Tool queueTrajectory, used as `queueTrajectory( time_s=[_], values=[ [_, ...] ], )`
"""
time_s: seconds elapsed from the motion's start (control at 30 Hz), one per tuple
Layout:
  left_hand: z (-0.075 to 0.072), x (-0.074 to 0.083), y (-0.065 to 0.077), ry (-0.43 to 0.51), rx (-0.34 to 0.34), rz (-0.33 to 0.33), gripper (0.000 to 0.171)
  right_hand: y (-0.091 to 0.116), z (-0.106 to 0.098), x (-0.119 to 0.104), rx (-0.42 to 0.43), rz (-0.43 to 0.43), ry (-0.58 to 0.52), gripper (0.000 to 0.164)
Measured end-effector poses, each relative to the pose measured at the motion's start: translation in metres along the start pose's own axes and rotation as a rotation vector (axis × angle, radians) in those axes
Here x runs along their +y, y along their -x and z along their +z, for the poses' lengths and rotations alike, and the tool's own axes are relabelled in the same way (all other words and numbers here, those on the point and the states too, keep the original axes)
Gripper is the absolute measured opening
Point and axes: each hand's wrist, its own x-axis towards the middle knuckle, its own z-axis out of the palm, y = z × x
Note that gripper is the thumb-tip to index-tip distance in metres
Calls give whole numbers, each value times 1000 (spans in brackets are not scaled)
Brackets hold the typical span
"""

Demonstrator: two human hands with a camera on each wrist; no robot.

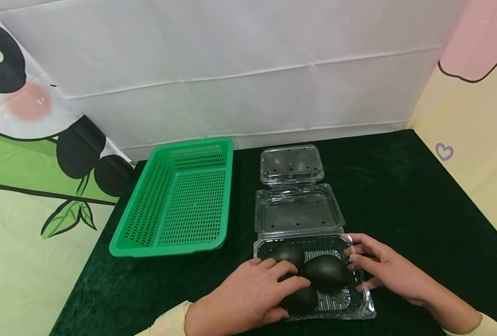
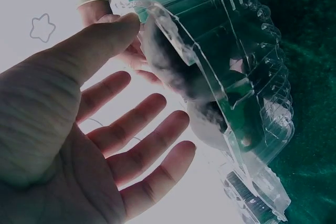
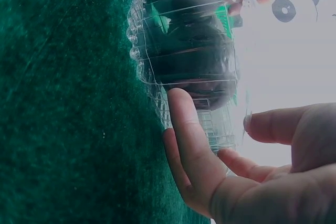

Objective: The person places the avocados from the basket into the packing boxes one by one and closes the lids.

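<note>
In the head view, a clear plastic clamshell box (image 1: 345,305) lies open on the dark green cloth, its lid (image 1: 296,212) folded back. Dark, egg-shaped avocados sit inside: one at the back left (image 1: 288,254), one at the right (image 1: 326,272) and one at the front (image 1: 301,301), partly covered by my left hand (image 1: 252,291). That hand is over the box's left side; in the left wrist view its fingers (image 2: 152,150) are spread and loosely bent, gripping nothing. My right hand (image 1: 389,268) holds the box's right side, thumb at the rim and fingers (image 3: 184,114) along the outer wall.
An openwork green plastic basket (image 1: 195,200) stands on the left of the table. Behind the open lid is another clear plastic box (image 1: 291,163), closed. White cloth (image 1: 248,70) hangs behind the table, with printed cloth at both sides.
</note>
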Motion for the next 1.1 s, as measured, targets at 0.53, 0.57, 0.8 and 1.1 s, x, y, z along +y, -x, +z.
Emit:
queueTrajectory(
  time_s=[0.53,0.57,0.8,1.1],
  values=[
    [1,2,1,-24,41,5,68,1,-1,-1,-9,-2,-2,57],
    [1,2,1,-24,44,5,68,1,-1,-1,-8,-1,-2,57],
    [0,1,1,-23,40,3,68,1,-1,-1,-8,3,-10,57],
    [0,2,1,-3,65,-28,67,1,-1,-1,-6,-3,-4,58]
  ],
)
